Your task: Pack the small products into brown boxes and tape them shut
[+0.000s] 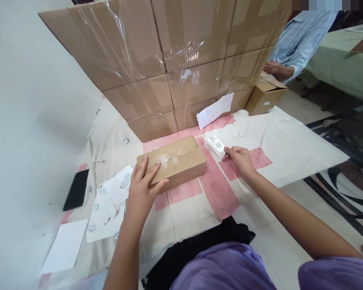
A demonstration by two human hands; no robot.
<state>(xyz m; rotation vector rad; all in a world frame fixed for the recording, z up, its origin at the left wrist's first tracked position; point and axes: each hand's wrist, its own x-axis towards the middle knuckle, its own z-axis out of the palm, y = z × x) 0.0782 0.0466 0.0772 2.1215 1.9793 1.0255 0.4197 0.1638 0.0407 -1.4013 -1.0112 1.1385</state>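
Note:
A small brown cardboard box (178, 159), taped shut along its top seam, lies on a white and pink cloth (290, 141) spread on the floor. My left hand (142, 185) rests flat on the box's near left corner, fingers stretched out. To the right of the box, my right hand (240, 159) is closed on the near end of a white tape dispenser (215, 146) that sits on the cloth.
A tall stack of plastic-wrapped cardboard cartons (175, 60) stands behind the box, a white paper (215, 110) stuck on it. A smaller open carton (264, 96) stands at the right. A black phone (76, 189), paper sheets (109, 205) and small metal clips lie left. Another person's sleeve (299, 40) shows far right.

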